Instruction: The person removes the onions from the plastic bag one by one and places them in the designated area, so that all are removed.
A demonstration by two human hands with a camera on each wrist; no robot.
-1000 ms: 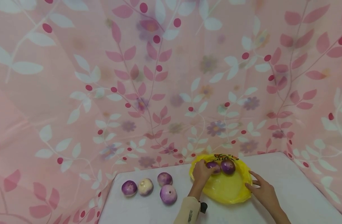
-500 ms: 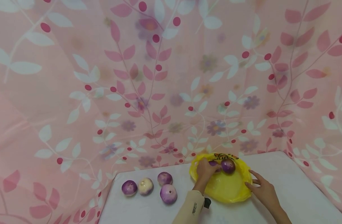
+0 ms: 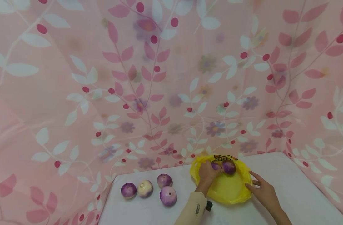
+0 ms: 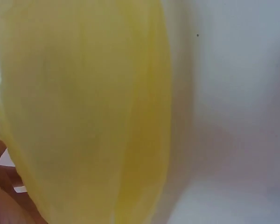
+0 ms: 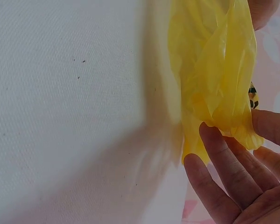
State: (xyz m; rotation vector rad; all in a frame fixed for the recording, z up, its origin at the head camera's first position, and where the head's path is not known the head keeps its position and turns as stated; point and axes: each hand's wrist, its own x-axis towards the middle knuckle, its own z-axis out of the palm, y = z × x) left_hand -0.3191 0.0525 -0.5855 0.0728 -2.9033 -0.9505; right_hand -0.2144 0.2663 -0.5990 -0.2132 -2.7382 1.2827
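A yellow plastic bag (image 3: 229, 189) lies spread wide on the table, its mouth facing up and black print along the far rim. Inside, a purple turnip (image 3: 228, 167) rests near the back. Beside it my left hand (image 3: 208, 173) grips another purple turnip (image 3: 214, 165), mostly covered by the fingers. At the bag's right edge my right hand (image 3: 262, 189) holds the rim. In the right wrist view, several fingertips (image 5: 207, 135) of that hand lie against the bag's edge. The left wrist view is largely filled by the bag's yellow side (image 4: 84, 112).
Left of the bag, several more turnips sit on the white table (image 3: 143, 212): a purple one (image 3: 128, 190), a pale one (image 3: 145, 188), and a close pair (image 3: 168, 196) nearer the bag. A pink floral curtain (image 3: 171, 93) hangs behind the table.
My left hand has shifted slightly right inside the bag, now covering more of the turnip it holds. My right hand stays at the bag's right rim. The turnips outside have not moved.
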